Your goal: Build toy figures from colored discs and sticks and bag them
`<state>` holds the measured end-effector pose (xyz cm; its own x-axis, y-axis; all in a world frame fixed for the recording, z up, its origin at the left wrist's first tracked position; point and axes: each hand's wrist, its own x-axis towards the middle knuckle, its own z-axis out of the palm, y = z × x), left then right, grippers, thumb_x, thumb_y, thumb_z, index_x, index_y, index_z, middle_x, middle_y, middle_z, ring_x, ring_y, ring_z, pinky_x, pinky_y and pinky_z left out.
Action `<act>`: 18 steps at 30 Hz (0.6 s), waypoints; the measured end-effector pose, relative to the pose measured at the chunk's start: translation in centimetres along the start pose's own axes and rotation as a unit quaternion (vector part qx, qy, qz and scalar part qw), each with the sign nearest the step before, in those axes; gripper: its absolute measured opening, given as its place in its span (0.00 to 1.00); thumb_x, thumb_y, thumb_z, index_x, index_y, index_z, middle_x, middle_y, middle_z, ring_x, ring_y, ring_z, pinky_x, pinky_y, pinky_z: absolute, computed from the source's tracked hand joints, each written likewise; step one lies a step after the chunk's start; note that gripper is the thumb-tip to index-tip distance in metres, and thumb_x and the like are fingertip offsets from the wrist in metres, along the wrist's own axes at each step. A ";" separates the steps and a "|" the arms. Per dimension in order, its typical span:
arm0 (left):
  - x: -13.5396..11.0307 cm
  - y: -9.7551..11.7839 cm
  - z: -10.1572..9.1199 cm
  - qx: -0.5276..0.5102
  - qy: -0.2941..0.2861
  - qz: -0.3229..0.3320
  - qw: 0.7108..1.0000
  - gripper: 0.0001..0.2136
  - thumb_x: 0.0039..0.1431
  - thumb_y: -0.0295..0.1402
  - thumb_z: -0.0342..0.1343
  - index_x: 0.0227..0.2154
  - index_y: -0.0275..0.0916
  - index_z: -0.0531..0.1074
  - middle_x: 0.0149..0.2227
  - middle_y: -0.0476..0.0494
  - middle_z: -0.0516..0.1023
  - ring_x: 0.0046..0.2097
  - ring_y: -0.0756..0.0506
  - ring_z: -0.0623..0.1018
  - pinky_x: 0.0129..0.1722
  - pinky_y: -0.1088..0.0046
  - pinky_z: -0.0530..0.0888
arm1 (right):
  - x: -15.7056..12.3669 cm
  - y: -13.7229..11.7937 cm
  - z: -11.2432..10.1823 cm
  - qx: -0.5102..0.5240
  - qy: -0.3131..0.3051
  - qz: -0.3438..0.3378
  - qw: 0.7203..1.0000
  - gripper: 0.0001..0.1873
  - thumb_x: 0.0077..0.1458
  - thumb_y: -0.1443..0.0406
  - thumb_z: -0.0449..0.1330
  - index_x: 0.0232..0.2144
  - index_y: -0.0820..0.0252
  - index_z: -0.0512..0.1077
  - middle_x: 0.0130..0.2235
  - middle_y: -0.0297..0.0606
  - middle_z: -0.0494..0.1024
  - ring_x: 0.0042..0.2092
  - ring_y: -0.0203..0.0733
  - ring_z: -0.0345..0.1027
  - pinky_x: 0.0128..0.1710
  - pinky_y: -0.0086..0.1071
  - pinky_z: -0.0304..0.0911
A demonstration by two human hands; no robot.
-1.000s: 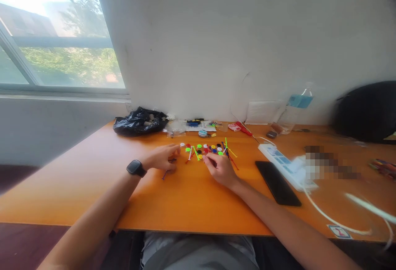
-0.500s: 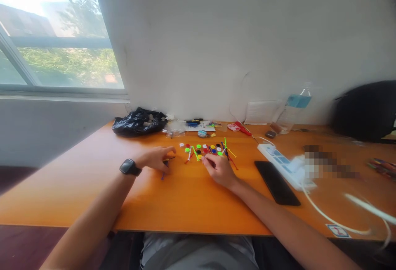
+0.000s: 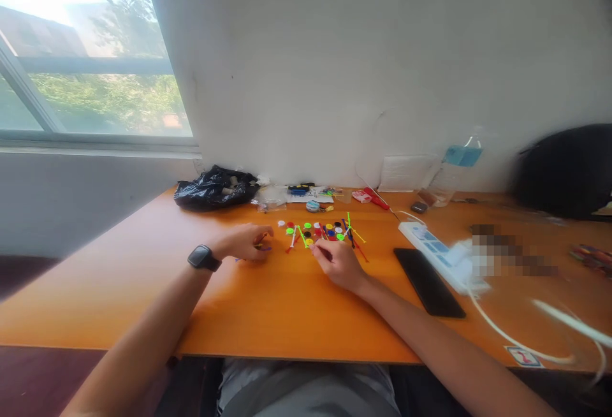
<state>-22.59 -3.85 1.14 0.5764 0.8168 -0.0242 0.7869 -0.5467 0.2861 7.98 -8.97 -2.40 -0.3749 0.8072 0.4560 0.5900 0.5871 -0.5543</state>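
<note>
My left hand, with a black watch on its wrist, is low over the desk left of the coloured pieces. Its fingers curl in around a blue plastic stick, partly hidden by them. My right hand is at the front of the pile, thumb and forefinger pinched together; whatever they hold is too small to make out. Around its fingertips lie a yellow disc, a black disc, green discs and thin plastic sticks in several colours.
A black phone and a white power strip with cables lie to the right. Along the wall are a black plastic bag, a round blue-white tin, a red-handled tool and a black backpack.
My left hand's fingers have curled in, and the blue stick that pointed toward me has swung sideways under the hand. My right hand stays almost still.
</note>
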 end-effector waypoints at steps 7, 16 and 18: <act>0.5 1.1 0.6 0.042 0.156 0.090 0.983 0.18 0.59 0.45 0.62 0.49 0.42 0.76 0.46 0.40 0.78 0.46 0.39 0.78 0.45 0.66 0.72 | 0.0 0.0 0.3 -0.007 -0.009 -0.008 1.000 0.21 0.68 0.57 0.53 0.23 0.57 0.59 0.22 0.29 0.60 0.25 0.35 0.54 0.29 0.32 0.47; 1.1 4.4 2.2 0.027 0.144 0.126 0.981 0.09 0.64 0.35 0.56 0.30 0.42 0.78 0.35 0.43 0.79 0.39 0.43 0.77 0.42 0.67 0.72 | -0.2 0.0 0.4 -0.012 -0.025 -0.009 1.000 0.21 0.68 0.57 0.54 0.23 0.57 0.61 0.22 0.29 0.62 0.25 0.35 0.55 0.29 0.31 0.47; 1.1 4.7 2.4 0.031 0.133 0.108 0.985 0.09 0.62 0.34 0.56 0.28 0.42 0.79 0.35 0.43 0.80 0.38 0.43 0.77 0.40 0.68 0.71 | -0.2 0.0 0.4 -0.018 -0.029 -0.008 0.999 0.21 0.68 0.57 0.53 0.23 0.57 0.62 0.22 0.29 0.63 0.26 0.35 0.56 0.29 0.31 0.48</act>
<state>-17.69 -5.95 0.12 0.6604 0.6951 0.2841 0.6692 -0.7164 0.1974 7.71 -9.11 -2.76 -0.4246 0.8002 0.4236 0.6087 0.5986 -0.5207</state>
